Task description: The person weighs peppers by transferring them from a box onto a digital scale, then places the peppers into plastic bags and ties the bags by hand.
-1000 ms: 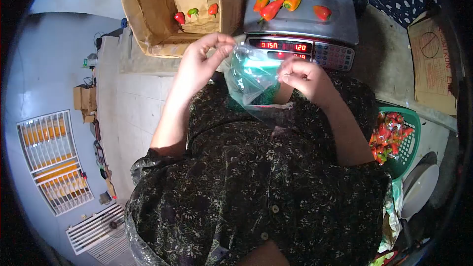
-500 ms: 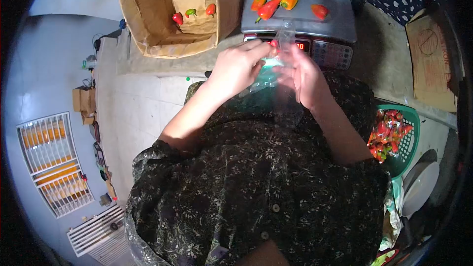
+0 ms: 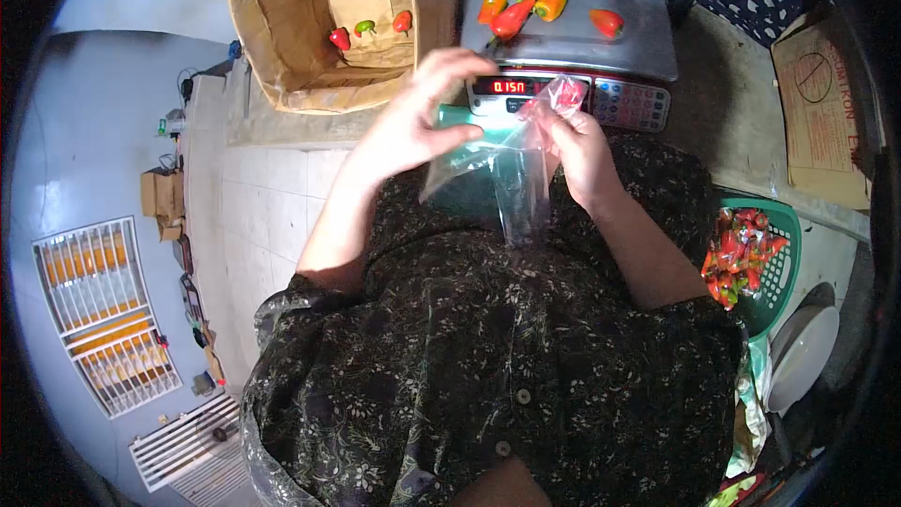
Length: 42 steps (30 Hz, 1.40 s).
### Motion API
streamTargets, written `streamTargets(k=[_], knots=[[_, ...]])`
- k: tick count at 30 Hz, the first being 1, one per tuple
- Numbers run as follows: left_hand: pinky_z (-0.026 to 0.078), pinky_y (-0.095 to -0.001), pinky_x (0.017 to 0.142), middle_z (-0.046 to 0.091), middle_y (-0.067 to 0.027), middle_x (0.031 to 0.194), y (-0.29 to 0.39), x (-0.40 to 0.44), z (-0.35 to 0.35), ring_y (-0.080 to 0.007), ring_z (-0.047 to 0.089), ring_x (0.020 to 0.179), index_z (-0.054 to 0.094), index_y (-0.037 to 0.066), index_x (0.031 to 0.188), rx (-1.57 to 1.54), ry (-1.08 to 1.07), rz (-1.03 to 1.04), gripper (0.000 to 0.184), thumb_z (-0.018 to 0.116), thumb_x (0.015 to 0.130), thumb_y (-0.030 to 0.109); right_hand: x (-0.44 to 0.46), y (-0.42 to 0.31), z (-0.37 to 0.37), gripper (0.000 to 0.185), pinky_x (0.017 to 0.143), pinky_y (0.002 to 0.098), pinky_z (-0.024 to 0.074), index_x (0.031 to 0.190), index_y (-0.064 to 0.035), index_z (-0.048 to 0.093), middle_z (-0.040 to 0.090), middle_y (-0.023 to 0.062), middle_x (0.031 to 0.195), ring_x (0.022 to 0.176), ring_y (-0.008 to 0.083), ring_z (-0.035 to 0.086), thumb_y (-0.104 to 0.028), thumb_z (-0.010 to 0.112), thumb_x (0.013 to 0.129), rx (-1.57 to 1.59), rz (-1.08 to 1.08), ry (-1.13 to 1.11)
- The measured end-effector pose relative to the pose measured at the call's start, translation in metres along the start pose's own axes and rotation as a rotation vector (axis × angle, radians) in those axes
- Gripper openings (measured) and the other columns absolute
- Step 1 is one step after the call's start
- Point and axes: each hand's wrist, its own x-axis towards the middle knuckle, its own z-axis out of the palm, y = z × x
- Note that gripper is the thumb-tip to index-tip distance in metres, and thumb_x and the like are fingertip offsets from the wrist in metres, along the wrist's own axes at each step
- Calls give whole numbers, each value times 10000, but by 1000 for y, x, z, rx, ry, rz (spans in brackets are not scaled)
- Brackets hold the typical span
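My right hand (image 3: pixel 584 150) pinches the top of a clear plastic bag (image 3: pixel 516 190), which hangs down in front of my dark patterned shirt. My left hand (image 3: pixel 418 117) is beside the bag, its thumb and fingers spread apart with nothing gripped. Just beyond both hands stands a digital scale (image 3: pixel 648 56) with a lit red display (image 3: pixel 507 87). On its metal pan lie several peppers: a cluster with a red pepper (image 3: pixel 511 21) and an orange pepper (image 3: pixel 552 3), plus one orange-red pepper (image 3: pixel 606 23) apart at the right.
Left of the scale, an open cardboard box (image 3: pixel 246 33) holds a red pepper (image 3: pixel 340 38), a green pepper (image 3: pixel 365 27) and an orange-red pepper (image 3: pixel 403 21). At lower right, a green basket (image 3: pixel 784 253) contains bagged peppers (image 3: pixel 737 258). Another cardboard box (image 3: pixel 817 113) stands at the right.
My left hand has come away from the bag toward the left and opened. My right hand now pinches the bag's top, and the scale's display is uncovered.
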Motion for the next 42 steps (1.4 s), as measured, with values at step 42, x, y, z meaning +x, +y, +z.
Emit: streamTargets(k=[42], knots=[[439,-233,767,607,-2,863,-48,-5,34,-85,556,845,552,13,973,-602,-2,-431,140,572,878,115,2,-37,-14,204,795,259,444,960,9,584,617,72,895,840,123,573,-178,533,894,-155,-18,-141]])
